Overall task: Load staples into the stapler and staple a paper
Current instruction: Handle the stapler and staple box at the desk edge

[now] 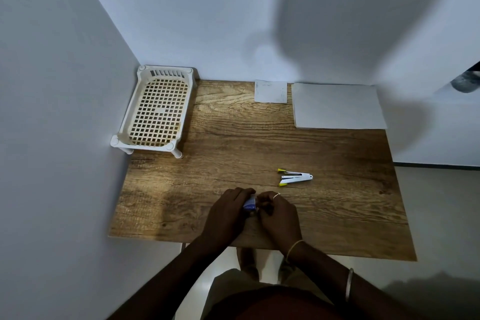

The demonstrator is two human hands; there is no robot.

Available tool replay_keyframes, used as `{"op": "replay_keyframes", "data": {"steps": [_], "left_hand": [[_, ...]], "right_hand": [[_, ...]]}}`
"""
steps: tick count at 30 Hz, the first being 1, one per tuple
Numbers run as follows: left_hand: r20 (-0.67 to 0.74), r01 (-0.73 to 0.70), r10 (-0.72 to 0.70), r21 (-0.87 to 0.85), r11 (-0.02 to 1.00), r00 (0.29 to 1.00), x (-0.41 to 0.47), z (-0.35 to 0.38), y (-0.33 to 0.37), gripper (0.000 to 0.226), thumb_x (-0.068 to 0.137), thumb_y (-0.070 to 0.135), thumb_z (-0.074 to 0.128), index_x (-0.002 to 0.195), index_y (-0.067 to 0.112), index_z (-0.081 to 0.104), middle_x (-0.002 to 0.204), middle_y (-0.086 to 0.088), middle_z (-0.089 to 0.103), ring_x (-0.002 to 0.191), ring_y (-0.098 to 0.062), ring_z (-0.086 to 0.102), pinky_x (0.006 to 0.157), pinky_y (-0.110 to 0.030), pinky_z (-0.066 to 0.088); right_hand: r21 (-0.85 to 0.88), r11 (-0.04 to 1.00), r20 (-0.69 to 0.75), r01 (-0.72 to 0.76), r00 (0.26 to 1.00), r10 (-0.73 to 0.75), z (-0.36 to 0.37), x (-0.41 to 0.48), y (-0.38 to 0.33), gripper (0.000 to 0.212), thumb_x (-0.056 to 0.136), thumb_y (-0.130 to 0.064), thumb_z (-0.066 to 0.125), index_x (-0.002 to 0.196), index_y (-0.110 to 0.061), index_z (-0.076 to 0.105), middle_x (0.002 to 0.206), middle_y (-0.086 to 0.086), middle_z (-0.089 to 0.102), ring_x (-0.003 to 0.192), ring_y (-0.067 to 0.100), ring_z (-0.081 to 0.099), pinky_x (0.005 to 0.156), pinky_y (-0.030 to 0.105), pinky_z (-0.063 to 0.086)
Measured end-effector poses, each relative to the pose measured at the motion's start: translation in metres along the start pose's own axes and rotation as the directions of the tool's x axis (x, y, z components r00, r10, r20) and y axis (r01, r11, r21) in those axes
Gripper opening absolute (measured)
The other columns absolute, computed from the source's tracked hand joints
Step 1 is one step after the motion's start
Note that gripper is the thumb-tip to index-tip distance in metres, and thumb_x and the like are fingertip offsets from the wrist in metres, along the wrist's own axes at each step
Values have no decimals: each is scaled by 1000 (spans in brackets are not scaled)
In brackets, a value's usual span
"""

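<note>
So the table (337,189) takes up most of what I'm looking at, wood-grain top, both my hands down at the near edge of it. Far off to the left of my hands, back in the corner, sits a white basket (155,109) with nothing I can see in it. Far ahead and right of my hands is the paper (337,105), a flat sheet or thin stack, with a smaller card (271,91) just beside it on its left.

The stapler (296,177) is a little ahead and right of my right hand (279,213), lying on the table already flipped open, white with yellow tips. Looks small and light, so I reckon it'll skate around if I poke it. Best bet is pinning the base down and feeding the strip into the open channel.

My left hand (228,213) and right hand are pressed together around the staple box (250,205), a tiny blue and white thing, left hand gripping it, right fingertips picking at its end. Can't tell if it's open yet.

Staples are brittle in a strip, I'd guess, snap if bent, so I'd hold them by the long sides, gently.
</note>
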State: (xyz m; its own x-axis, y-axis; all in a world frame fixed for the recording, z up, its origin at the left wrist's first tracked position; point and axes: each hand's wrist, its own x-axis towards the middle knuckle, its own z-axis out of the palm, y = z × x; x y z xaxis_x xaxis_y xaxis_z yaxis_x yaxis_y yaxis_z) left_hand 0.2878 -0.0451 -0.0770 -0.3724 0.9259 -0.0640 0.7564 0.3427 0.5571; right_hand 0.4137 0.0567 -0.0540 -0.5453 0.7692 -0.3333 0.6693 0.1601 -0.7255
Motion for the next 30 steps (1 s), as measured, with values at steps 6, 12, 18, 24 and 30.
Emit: {"op": "replay_keyframes", "data": {"steps": [6,12,18,24,30], "left_hand": [[34,3,-2,-45,999,999,1,-1,-7,64,85,23,75,144,14,52,138,-5,60,123,-22,55,96,-24,40],[-5,7,-7,-8,1000,1000,-8,-5,-16,71,77,29,83,141,16,54,137,-8,60,122,-22,54,97,-26,38],[-4,41,-41,-2,999,999,-12,-8,-18,67,80,27,82,141,14,56,134,-9,63,120,-27,59,97,-30,40],[-45,-12,11,-26,1000,999,-2,-10,-2,63,83,37,77,138,16,58,135,-8,62,121,-24,57,99,-30,42],[-66,-138,134,-63,988,989,46,-9,38,60,87,30,74,141,12,54,138,-9,59,126,-23,53,106,-35,43]], "right_hand": [[15,1000,-11,22,1000,-22,-2,4,4,30,81,-13,72,109,-25,71,99,-7,75,92,9,70,86,32,56],[-184,971,-41,153,986,-164,-11,4,11,30,90,-22,65,120,-26,68,110,-5,73,100,12,67,88,27,52],[-420,817,-112,394,871,-478,-55,25,31,32,86,-9,74,118,-9,71,116,12,71,108,28,65,93,41,54],[-482,777,-46,405,874,-484,-80,59,55,49,76,-6,82,123,-4,67,125,16,67,117,35,61,103,43,46],[-418,834,-65,360,904,-423,-84,61,66,53,76,-2,79,127,-6,64,124,14,67,113,31,63,99,34,45]]}}
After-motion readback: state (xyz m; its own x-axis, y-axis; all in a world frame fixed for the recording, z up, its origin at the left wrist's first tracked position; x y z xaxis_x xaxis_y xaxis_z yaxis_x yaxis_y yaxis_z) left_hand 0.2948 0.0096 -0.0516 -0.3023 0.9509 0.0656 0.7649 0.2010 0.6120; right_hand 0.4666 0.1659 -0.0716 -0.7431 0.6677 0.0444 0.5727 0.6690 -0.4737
